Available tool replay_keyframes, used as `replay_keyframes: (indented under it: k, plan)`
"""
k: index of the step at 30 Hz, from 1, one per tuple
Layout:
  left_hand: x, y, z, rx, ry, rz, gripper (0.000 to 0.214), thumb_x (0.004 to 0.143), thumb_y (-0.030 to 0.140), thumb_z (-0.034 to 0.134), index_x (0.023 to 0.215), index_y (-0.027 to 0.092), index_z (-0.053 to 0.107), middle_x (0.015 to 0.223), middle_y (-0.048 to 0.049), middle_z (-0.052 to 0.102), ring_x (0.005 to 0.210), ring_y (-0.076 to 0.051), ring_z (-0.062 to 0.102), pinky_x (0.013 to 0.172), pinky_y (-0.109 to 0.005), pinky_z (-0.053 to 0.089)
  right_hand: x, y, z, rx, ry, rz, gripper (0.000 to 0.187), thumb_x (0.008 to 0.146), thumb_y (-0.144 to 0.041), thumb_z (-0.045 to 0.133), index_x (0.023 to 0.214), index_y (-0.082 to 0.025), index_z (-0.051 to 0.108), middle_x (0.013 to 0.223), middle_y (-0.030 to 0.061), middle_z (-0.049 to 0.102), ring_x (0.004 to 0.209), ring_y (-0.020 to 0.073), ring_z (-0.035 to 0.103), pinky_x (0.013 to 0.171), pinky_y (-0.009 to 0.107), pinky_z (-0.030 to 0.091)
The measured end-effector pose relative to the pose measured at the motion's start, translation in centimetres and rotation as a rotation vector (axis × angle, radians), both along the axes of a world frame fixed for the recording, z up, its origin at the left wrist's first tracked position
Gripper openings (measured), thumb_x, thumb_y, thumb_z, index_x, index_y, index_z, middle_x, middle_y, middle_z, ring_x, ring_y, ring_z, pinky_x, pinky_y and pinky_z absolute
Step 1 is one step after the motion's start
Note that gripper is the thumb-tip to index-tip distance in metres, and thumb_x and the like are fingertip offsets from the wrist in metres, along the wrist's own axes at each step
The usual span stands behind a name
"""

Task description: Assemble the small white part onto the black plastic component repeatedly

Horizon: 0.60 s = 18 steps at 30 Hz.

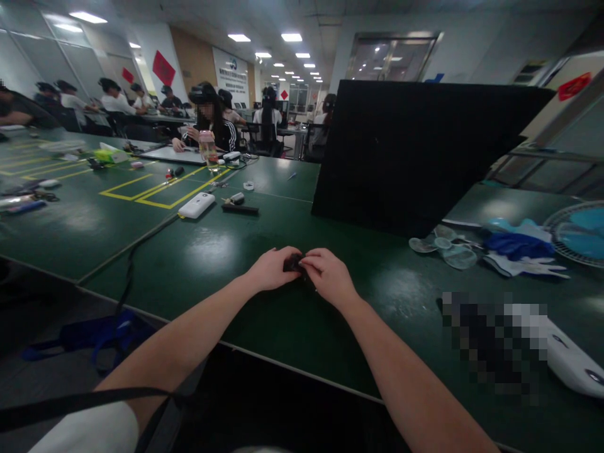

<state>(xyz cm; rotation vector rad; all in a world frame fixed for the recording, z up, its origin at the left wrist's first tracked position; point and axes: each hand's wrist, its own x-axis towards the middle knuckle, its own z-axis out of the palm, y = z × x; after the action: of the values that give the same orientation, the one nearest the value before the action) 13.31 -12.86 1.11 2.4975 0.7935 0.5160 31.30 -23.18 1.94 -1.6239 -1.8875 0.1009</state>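
Note:
Both of my hands meet over the green tabletop (274,327), around a small dark object (293,263) whose kind I cannot make out. My left hand (272,269) is closed on its left side, thumb and fingers wrapped about it. From the right, my right hand (329,275) pinches at the same object with thumb and fingertips together. The fingers cover much of it, and its dark colour blends with the shaded table.
A large black panel (406,157) stands on the table ahead to the right. Beside it lie clear fan blades (443,245), gloves (519,251) and a fan grille (580,233). A white power bank (197,206) and a black bar (240,209) lie ahead left. A co-worker (207,119) sits across.

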Motion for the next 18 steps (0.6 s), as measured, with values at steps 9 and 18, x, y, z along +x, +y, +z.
replay_keyframes:
  k: [9,18]
  plan:
    - [-0.3,-0.1,0.1,-0.068,-0.022,0.021,0.051,0.080,0.038,0.071,0.128,0.027,0.057,0.114,-0.0032,0.072,0.106,-0.023,0.069,0.096,-0.038,0.053,1.8,-0.5,1.4,0.055,-0.032,-0.222,0.022,0.093,-0.032,0.059,0.107,-0.021,0.072,0.107,0.0069,0.066,0.081,0.0180,0.061,0.067,0.033,0.052]
    - [-0.2,0.5,-0.2,-0.035,0.014,0.176,0.049,0.083,0.042,0.068,0.128,0.028,0.056,0.110,-0.0041,0.073,0.101,-0.025,0.069,0.086,-0.038,0.055,4.8,-1.9,3.7,-0.502,-0.074,0.041,0.025,0.075,-0.039,0.075,0.096,-0.025,0.078,0.103,0.0059,0.070,0.088,0.0213,0.063,0.071,0.033,0.049]
